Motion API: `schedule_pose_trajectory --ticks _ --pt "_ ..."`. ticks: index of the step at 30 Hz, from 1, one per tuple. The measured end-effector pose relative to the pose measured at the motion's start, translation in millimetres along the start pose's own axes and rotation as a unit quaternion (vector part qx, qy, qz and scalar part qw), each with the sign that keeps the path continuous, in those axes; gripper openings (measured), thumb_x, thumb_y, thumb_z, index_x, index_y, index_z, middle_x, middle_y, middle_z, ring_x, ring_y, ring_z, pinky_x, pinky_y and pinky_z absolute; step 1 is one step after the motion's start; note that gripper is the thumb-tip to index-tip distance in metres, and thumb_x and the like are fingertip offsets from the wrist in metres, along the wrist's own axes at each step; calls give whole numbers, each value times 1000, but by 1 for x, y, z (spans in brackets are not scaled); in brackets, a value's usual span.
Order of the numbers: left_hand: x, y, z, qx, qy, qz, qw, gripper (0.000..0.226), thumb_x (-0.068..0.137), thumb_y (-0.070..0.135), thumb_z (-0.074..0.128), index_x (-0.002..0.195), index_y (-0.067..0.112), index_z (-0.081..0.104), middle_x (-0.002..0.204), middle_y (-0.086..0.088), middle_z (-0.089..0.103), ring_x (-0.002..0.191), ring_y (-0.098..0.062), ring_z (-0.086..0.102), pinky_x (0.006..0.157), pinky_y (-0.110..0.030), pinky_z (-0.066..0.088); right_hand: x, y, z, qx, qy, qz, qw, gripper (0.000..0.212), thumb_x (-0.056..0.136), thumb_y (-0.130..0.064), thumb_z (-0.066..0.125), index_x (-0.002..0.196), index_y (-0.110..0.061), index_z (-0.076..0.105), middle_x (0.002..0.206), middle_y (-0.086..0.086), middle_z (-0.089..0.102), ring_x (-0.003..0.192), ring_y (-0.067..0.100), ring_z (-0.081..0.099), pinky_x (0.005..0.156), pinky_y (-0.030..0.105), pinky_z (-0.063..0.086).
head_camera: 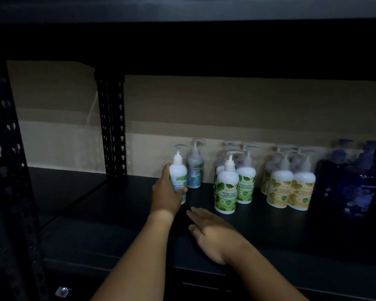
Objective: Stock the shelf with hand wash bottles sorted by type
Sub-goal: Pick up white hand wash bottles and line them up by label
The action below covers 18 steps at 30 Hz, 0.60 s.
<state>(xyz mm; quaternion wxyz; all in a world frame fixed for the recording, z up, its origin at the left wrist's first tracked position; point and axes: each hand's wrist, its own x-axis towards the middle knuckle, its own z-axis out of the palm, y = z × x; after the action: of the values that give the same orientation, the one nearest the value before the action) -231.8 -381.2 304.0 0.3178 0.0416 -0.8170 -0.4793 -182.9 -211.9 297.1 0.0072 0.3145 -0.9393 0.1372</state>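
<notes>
Left hand (166, 190) grips blue-label bottle (178, 177) | right hand (206, 230) flat, empty | risk: nudging rear blue bottle (194, 170) over on shelf (117, 213)

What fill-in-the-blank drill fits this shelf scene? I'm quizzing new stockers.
1. The left hand grips a ____-label bottle.
2. The right hand holds ____.
3. The green bottles stand left of the ____ ones.
4. The dark blue bottles stand at the far ____.

Missing: blue; nothing; yellow; right
</notes>
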Motion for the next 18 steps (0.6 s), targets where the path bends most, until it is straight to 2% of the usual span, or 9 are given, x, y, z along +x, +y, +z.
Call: schedule_pose_trajectory --ticks 4,8,13,18 --pt "25 -12 14 3 3 -1 1000 79 82 4 82 148 24 44 117 -11 68 109 -27 66 91 -33 55 2 2 1 5 9 -3 1000 55 110 -36 32 162 -23 20 170 -7 10 156 10 5 119 17 1" --pt "46 -17 25 27 7 -7 1000 90 80 7 85 154 21 37 120 -16 67 112 -32 66 96 -42 56 4 6 5 6 21 -6 1000 55 109 -37 34 161 -25 22 170 -9 11 155 7 6 117 14 0" --pt "64 -27 32 42 16 11 999 90 82 9 83 156 17 34 124 -17 68 114 -35 66 97 -43 54 5 6 5 7 20 -4 1000 56 109 -39 34 161 -28 21 169 -12 10 155 6 4 119 16 0" --pt "71 -37 40 35 31 11 999 76 83 7 82 147 12 43 121 -18 69 112 -36 66 95 -41 54 5 8 8 14 28 -4 1000 56 108 -40 36 161 -30 23 169 -14 10 155 4 4 122 18 2"
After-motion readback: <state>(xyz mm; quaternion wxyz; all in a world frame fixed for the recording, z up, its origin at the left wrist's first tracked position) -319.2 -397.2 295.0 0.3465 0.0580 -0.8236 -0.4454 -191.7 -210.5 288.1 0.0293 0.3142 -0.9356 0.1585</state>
